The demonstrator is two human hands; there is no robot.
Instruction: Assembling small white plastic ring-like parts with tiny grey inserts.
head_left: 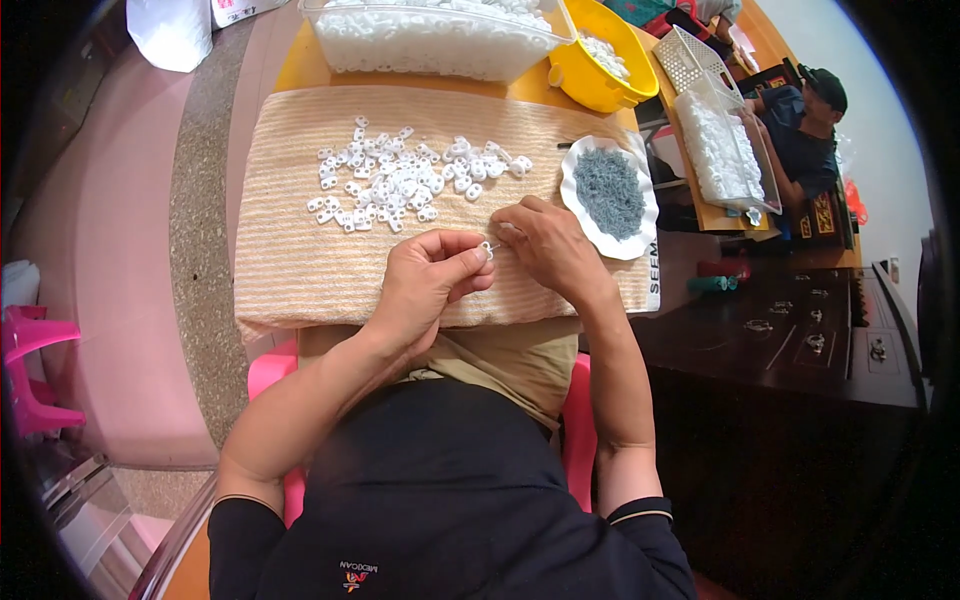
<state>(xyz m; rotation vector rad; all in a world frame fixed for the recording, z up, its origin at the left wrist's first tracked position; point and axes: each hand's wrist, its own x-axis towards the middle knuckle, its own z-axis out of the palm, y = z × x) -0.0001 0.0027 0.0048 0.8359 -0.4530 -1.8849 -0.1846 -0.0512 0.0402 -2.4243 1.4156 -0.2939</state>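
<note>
Between the thumb and fingers of my left hand (440, 275) is a small white two-holed plastic piece (487, 250). Close beside it, my right hand (548, 245) has its fingers pinched together at the piece's right side. A thin, short sliver shows at those fingertips, too small to name. Both hands are over the near part of a striped beige towel (285, 265). Beyond them lies a loose spread of similar white pieces (400, 180). To the right of the spread, a white scalloped dish (632, 248) holds a heap of small grey pieces (608, 195).
A clear bin (440, 65) full of white pieces stands at the far edge, with a yellow basin (625, 95) beside it. At the far right, a person in a dark cap (822, 92) sits by another filled bin (725, 160). Dark wooden drawers (780, 320) flank my right; a pink stool (35, 365) stands left.
</note>
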